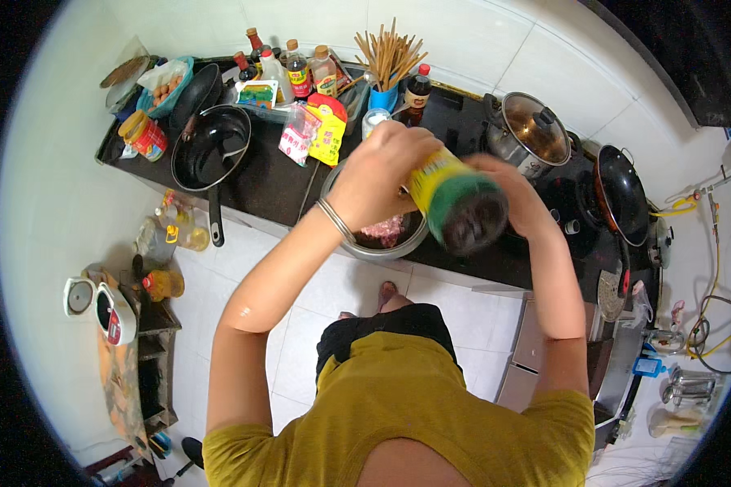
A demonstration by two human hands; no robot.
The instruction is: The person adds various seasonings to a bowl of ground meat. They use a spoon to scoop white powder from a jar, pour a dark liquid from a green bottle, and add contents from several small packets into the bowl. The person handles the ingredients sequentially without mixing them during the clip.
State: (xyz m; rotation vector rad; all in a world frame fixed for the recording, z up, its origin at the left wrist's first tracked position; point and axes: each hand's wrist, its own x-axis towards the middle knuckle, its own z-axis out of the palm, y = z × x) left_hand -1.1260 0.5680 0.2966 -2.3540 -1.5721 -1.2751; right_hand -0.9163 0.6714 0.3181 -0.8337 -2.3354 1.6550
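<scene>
My left hand point(388, 169) is closed round the upper end of a large yellow-and-green jar point(455, 199). The jar is tilted, its dark base turned toward me and its mouth hidden behind my left hand. At the jar's right side, my right hand point(508, 191) presses against it, slightly blurred, with its fingers partly out of sight. Below the jar stands a metal bowl point(386, 253) on the counter edge. Pink minced meat point(384, 233) shows inside it. Whether anything is falling from the jar cannot be seen.
A black saucepan point(211, 150) sits to the left, its handle over the counter edge. Seasoning packets point(325, 130), sauce bottles point(299, 71) and a chopstick holder point(384, 99) stand behind. On the right are a lidded steel pot point(532, 134) and a wok point(621, 195).
</scene>
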